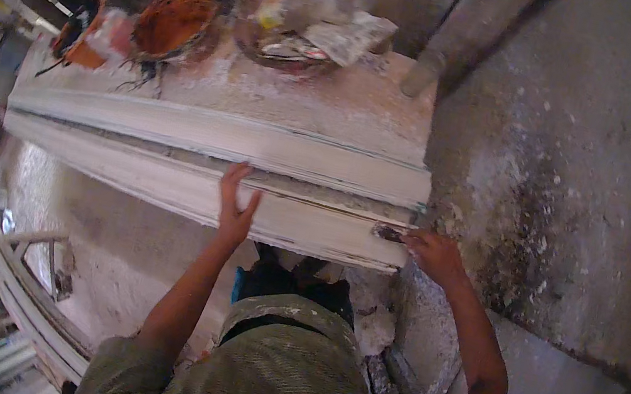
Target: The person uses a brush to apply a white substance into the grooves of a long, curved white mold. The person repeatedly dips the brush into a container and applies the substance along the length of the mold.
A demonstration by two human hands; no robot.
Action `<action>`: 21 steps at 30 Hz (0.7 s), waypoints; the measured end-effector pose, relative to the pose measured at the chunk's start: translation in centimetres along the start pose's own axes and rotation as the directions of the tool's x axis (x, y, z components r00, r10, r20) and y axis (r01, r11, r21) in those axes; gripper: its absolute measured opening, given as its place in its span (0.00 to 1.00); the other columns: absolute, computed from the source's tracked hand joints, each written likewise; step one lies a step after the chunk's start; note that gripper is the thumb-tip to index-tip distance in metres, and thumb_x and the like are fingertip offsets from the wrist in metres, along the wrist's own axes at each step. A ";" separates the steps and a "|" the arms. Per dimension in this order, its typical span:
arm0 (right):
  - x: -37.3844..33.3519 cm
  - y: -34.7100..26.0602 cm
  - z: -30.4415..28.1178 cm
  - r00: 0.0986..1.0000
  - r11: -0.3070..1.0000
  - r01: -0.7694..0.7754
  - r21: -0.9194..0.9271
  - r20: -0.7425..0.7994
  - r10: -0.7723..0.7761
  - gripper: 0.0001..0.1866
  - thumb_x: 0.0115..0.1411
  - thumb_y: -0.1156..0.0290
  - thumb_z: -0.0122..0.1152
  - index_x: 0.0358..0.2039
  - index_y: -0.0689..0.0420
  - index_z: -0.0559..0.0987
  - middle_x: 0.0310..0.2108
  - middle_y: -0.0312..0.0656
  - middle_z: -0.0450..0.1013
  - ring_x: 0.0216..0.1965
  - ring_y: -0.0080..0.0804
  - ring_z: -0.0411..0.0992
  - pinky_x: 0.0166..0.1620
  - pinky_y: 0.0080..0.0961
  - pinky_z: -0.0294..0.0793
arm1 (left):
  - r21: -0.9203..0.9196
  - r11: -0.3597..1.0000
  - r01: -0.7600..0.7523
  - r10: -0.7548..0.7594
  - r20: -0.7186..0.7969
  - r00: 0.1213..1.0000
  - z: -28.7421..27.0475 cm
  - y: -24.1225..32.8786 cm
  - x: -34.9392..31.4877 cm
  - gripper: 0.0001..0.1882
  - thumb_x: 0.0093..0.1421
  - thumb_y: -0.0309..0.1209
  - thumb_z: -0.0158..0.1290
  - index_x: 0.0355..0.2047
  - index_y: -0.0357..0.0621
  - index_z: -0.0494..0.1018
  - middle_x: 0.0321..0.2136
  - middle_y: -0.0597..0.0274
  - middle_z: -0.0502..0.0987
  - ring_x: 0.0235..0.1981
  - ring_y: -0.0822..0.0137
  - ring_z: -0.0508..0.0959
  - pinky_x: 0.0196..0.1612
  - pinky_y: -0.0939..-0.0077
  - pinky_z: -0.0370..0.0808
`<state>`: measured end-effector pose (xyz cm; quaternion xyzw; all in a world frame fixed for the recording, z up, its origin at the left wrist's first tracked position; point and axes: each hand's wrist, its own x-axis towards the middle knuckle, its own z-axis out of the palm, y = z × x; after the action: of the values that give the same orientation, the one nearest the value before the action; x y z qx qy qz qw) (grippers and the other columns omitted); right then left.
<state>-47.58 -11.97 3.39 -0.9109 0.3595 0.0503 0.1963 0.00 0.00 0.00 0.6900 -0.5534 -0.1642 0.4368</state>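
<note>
A long white plaster moulding point(200, 134) with stepped ridges runs from the left to a rough grey wall point(573, 175). My left hand point(236, 204) lies flat and open against the lower ridge, fingers pointing up. My right hand point(434, 253) is closed on a small dark tool point(389, 232), whose tip touches the moulding's right end, close to the wall.
On the ledge above stand an orange bowl point(173, 20), a round pan point(296, 21) holding scrap and a plastic bag, and a smaller orange container point(81, 42) at the left. A grey pipe point(442, 51) leans at the corner. Ladder rails point(33, 291) are below left.
</note>
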 end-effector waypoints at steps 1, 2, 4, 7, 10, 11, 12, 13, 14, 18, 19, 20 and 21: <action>2.1 -1.1 0.1 0.997 0.997 0.077 -0.006 -0.015 -0.077 0.22 0.56 0.67 0.66 0.52 0.43 0.80 0.54 0.38 0.75 0.46 0.40 0.79 0.44 0.37 0.81 | 0.029 0.999 0.023 -0.022 -0.028 0.999 -0.7 -1.6 -1.0 0.26 0.64 0.28 0.56 0.61 0.41 0.66 0.63 0.51 0.66 0.67 0.50 0.61 0.70 0.57 0.52; 4.0 -2.4 0.3 0.988 0.989 0.150 -0.013 -0.027 -0.150 0.20 0.57 0.65 0.64 0.52 0.42 0.80 0.55 0.39 0.74 0.45 0.42 0.79 0.42 0.40 0.81 | 0.018 0.991 0.134 -0.132 -0.073 0.989 -3.6 -2.8 -3.7 0.25 0.64 0.28 0.56 0.61 0.40 0.66 0.62 0.51 0.67 0.66 0.51 0.62 0.70 0.57 0.54; 9.9 -6.4 2.2 0.922 0.946 0.319 -0.063 -0.211 -0.325 0.23 0.52 0.71 0.64 0.51 0.46 0.80 0.48 0.37 0.77 0.38 0.39 0.80 0.37 0.38 0.80 | 0.052 0.944 0.325 -0.314 -0.159 0.936 -8.7 -5.2 -9.3 0.23 0.65 0.28 0.54 0.60 0.40 0.66 0.60 0.52 0.68 0.64 0.54 0.64 0.68 0.59 0.56; 19.6 -16.5 5.8 0.895 0.942 0.335 -0.036 -0.299 -0.330 0.17 0.55 0.68 0.61 0.48 0.50 0.81 0.48 0.38 0.77 0.38 0.40 0.79 0.37 0.42 0.80 | -0.119 0.766 0.632 -0.633 -0.317 0.707 -13.6 -9.3 -18.1 0.21 0.69 0.34 0.52 0.60 0.38 0.67 0.58 0.52 0.69 0.61 0.54 0.67 0.67 0.61 0.58; 26.0 -23.5 6.4 0.929 0.955 0.294 0.032 -0.246 -0.277 0.12 0.58 0.68 0.59 0.44 0.53 0.80 0.48 0.41 0.76 0.37 0.44 0.79 0.36 0.45 0.79 | -0.166 0.475 0.864 -0.867 -0.253 0.428 -16.2 -12.9 -28.0 0.24 0.70 0.41 0.50 0.58 0.35 0.68 0.54 0.50 0.72 0.58 0.52 0.70 0.64 0.62 0.62; 27.0 -25.0 6.4 0.932 0.955 0.288 0.065 -0.248 -0.264 0.11 0.59 0.68 0.59 0.42 0.54 0.80 0.48 0.42 0.76 0.36 0.45 0.79 0.36 0.45 0.79 | -0.154 0.383 0.911 -0.918 -0.174 0.357 -17.0 -13.7 -31.4 0.25 0.69 0.43 0.50 0.57 0.34 0.68 0.53 0.49 0.73 0.57 0.51 0.70 0.63 0.61 0.63; 26.7 -24.5 6.3 0.932 0.961 0.277 0.019 -0.248 -0.264 0.09 0.59 0.68 0.60 0.40 0.55 0.79 0.47 0.43 0.75 0.35 0.48 0.78 0.35 0.47 0.78 | -0.123 0.309 0.943 -0.949 -0.099 0.298 -17.2 -14.0 -34.9 0.26 0.68 0.43 0.50 0.57 0.34 0.69 0.52 0.49 0.74 0.57 0.52 0.71 0.62 0.61 0.64; 25.4 -23.0 6.0 0.954 0.966 0.256 0.023 -0.164 -0.249 0.11 0.58 0.68 0.61 0.41 0.54 0.79 0.47 0.42 0.75 0.36 0.47 0.78 0.35 0.46 0.79 | -0.084 0.246 0.966 -0.969 -0.044 0.243 -16.9 -14.0 -38.3 0.26 0.68 0.44 0.51 0.56 0.35 0.70 0.52 0.48 0.74 0.56 0.52 0.72 0.62 0.60 0.65; 23.2 -20.5 5.5 0.951 0.962 0.272 0.015 -0.155 -0.266 0.12 0.58 0.68 0.62 0.43 0.53 0.80 0.47 0.41 0.75 0.37 0.46 0.78 0.35 0.45 0.79 | -0.054 0.187 0.981 -0.982 -0.004 0.187 -16.2 -13.6 -41.3 0.26 0.67 0.44 0.52 0.55 0.35 0.70 0.51 0.48 0.75 0.55 0.52 0.72 0.61 0.60 0.65; 12.2 -9.2 0.9 0.951 0.960 0.274 -0.065 -0.132 -0.280 0.22 0.54 0.67 0.69 0.51 0.41 0.81 0.52 0.35 0.76 0.47 0.37 0.78 0.43 0.36 0.82 | -0.079 0.070 0.994 -0.997 0.032 0.073 -13.4 -12.8 -49.2 0.27 0.64 0.47 0.54 0.53 0.36 0.73 0.48 0.48 0.78 0.52 0.52 0.75 0.57 0.58 0.69; 10.0 -7.5 -0.6 0.959 0.961 0.263 -0.090 -0.081 -0.270 0.23 0.53 0.67 0.70 0.51 0.41 0.81 0.51 0.35 0.77 0.47 0.36 0.79 0.44 0.36 0.82 | -0.097 0.045 0.994 -0.998 0.040 0.049 -12.9 -12.9 -50.2 0.27 0.63 0.47 0.55 0.52 0.37 0.74 0.47 0.48 0.78 0.51 0.52 0.76 0.56 0.57 0.70; 9.5 -6.2 -1.7 0.979 0.969 0.204 -0.139 0.030 -0.202 0.23 0.52 0.68 0.70 0.51 0.41 0.81 0.50 0.35 0.77 0.46 0.36 0.79 0.44 0.36 0.82 | -0.124 0.042 0.991 -0.997 0.054 0.049 -12.0 -13.2 -50.8 0.27 0.62 0.48 0.55 0.52 0.37 0.75 0.46 0.48 0.79 0.50 0.52 0.76 0.55 0.57 0.71; 10.5 -6.0 -1.7 0.956 0.949 0.291 -0.124 -0.011 -0.295 0.23 0.53 0.67 0.71 0.51 0.41 0.81 0.50 0.35 0.77 0.45 0.37 0.79 0.43 0.36 0.82 | -0.130 -0.022 0.991 -0.996 0.089 -0.011 -12.0 -13.9 -50.9 0.27 0.62 0.48 0.56 0.50 0.37 0.76 0.45 0.49 0.80 0.50 0.53 0.77 0.55 0.57 0.71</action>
<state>-35.93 -15.31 4.45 -0.9649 0.2194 0.0291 0.1411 0.20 51.34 -17.22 0.8441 0.1229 -0.4578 0.2504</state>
